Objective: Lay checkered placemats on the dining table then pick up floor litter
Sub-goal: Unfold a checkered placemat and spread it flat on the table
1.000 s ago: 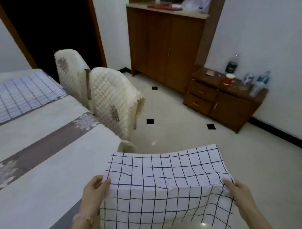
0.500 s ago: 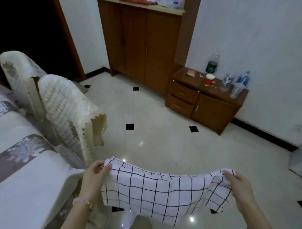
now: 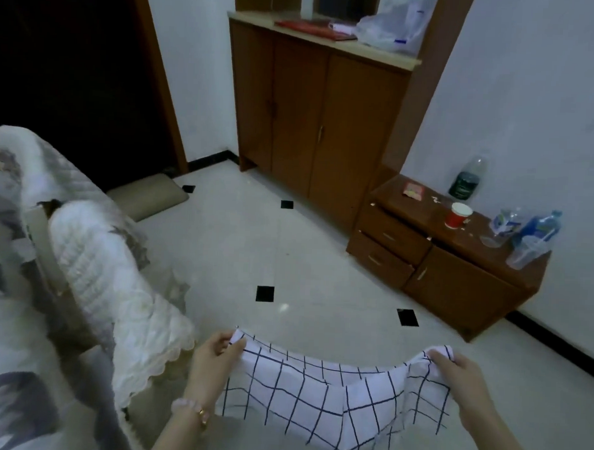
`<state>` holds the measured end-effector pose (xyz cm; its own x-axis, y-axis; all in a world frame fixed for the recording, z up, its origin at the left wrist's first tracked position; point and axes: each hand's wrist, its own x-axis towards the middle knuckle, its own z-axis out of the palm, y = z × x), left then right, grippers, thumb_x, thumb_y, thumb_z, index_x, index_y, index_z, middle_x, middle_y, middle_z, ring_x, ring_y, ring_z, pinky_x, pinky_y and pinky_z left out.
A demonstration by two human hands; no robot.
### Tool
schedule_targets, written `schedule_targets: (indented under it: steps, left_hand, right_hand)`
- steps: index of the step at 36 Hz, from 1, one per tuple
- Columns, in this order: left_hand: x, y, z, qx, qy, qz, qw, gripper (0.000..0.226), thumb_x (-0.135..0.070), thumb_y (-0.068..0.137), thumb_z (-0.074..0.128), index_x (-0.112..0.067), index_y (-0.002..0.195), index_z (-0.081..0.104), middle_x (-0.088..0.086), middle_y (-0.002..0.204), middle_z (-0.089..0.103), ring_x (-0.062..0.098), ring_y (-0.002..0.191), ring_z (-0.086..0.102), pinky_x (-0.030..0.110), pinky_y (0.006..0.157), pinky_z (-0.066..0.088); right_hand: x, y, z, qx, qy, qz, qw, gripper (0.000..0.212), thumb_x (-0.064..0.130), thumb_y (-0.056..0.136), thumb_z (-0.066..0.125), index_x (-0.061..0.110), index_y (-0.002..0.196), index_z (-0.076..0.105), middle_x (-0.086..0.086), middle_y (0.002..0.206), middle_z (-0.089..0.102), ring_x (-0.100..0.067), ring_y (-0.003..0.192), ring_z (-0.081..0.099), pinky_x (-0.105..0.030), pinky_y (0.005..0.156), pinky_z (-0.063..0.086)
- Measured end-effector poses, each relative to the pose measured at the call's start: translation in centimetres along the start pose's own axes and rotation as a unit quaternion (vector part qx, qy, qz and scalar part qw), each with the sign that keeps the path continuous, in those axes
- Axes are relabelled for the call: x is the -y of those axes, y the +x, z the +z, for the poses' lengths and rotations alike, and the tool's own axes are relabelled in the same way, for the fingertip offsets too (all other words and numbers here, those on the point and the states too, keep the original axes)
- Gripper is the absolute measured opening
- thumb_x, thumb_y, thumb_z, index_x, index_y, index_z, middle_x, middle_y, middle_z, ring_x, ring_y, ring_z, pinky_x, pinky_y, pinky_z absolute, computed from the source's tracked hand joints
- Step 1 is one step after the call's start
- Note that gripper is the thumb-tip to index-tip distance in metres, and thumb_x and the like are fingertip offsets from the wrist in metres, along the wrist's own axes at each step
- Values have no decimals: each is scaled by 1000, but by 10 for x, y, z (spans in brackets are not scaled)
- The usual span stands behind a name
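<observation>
Underfoot, nearest the camera, a glossy cream tiled floor (image 3: pixel 321 259) with small black square insets spreads across the room. At near left is the edge of a dining table (image 3: pixel 12 342) under a white and grey cloth, with two chairs in quilted cream covers (image 3: pixel 111 285) beside it. Farther off, a low wooden cabinet (image 3: pixel 455 284) carrying a red cup (image 3: pixel 459 215) and plastic bottles (image 3: pixel 467 180) stands against the right wall, next to a tall wooden cupboard (image 3: pixel 309 117). A dark doorway (image 3: pixel 58 65) opens at far left.

A checkered placemat (image 3: pixel 316 394) is held in the air above the floor, right of the table. Its long axis runs left to right, and it sags in the middle. The left hand (image 3: pixel 213 360) pinches its upper left corner and the right hand (image 3: pixel 458 378) grips its upper right corner. It is white cloth with a thin dark grid, rumpled and hanging downward.
</observation>
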<state>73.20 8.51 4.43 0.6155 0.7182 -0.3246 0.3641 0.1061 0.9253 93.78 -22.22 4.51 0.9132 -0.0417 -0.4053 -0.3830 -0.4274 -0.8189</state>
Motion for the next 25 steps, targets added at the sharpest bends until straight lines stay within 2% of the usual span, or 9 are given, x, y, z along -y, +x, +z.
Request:
schedule_targets:
  steps: [2, 4, 9, 13, 15, 17, 18, 21, 25]
  left_hand:
    - [-23, 20, -1, -9, -2, 28, 1000, 3, -11, 87, 64, -14, 87, 64, 1, 78, 61, 14, 74, 56, 14, 58, 43]
    - [-47, 38, -6, -33, -17, 58, 998, 11, -8, 85, 65, -18, 80, 64, 1, 75, 62, 15, 72, 54, 11, 58, 43]
    - [-109, 69, -39, -96, -60, 118, 986, 5, -12, 85, 66, -16, 86, 68, 12, 86, 71, 19, 80, 60, 32, 78, 47]
    - [-143, 81, -81, -187, -93, 164, 964, 5, -14, 85, 66, -18, 82, 68, 3, 81, 69, 21, 80, 61, 35, 80, 48]
    - [-152, 83, -106, -246, -131, 184, 943, 5, -14, 84, 67, -18, 83, 69, 2, 79, 68, 21, 78, 60, 36, 79, 48]
    - [-158, 81, -130, -316, -166, 190, 915, 7, -13, 83, 68, -13, 89, 68, 14, 84, 66, 23, 82, 57, 41, 81, 46]
    - [-159, 80, -143, -351, -181, 191, 898, 8, -13, 82, 68, -11, 90, 68, 17, 85, 66, 23, 82, 57, 42, 81, 46]
    - [-163, 73, -181, -449, -188, 211, 847, 11, -11, 83, 66, -21, 79, 70, -5, 73, 67, 10, 71, 59, 27, 71, 50]
    - [-157, 51, -225, -585, -179, 208, 764, 14, -14, 83, 66, -26, 77, 69, -3, 78, 64, 16, 76, 54, 33, 73, 44]
  right_hand:
    - [32, 19, 24, 20, -2, -23, 1000, 12, 19, 85, 61, 15, 75, 65, -10, 74, 66, -23, 68, 63, -26, 54, 44]
    - [66, 33, 48, 50, -16, -48, 997, 11, 20, 86, 60, 15, 78, 66, -11, 77, 68, -26, 71, 65, -27, 56, 46]
    - [152, 60, 119, 118, -27, -129, 984, 12, 18, 87, 58, 14, 80, 66, -8, 75, 67, -24, 71, 63, -27, 62, 47]
    - [219, 73, 191, 195, -17, -177, 965, 12, 18, 89, 57, 11, 89, 67, -15, 89, 67, -28, 82, 63, -32, 71, 48]
    - [249, 74, 231, 240, -11, -193, 951, 17, 20, 88, 58, 9, 96, 68, -17, 96, 67, -32, 91, 63, -40, 82, 49]
    - [278, 73, 273, 291, 0, -211, 933, 15, 20, 87, 60, 11, 94, 69, -16, 97, 68, -32, 93, 63, -43, 85, 48]
    - [291, 68, 294, 321, 7, -223, 920, 14, 19, 87, 60, 11, 93, 69, -15, 96, 68, -30, 90, 63, -41, 82, 48]
    - [329, 54, 362, 401, 24, -249, 881, 12, 16, 88, 60, 11, 90, 70, -11, 87, 68, -24, 76, 62, -32, 66, 48]
    - [381, 15, 447, 520, 12, -284, 805, 15, 17, 88, 59, 18, 79, 71, 5, 68, 71, -7, 60, 66, -28, 58, 47]
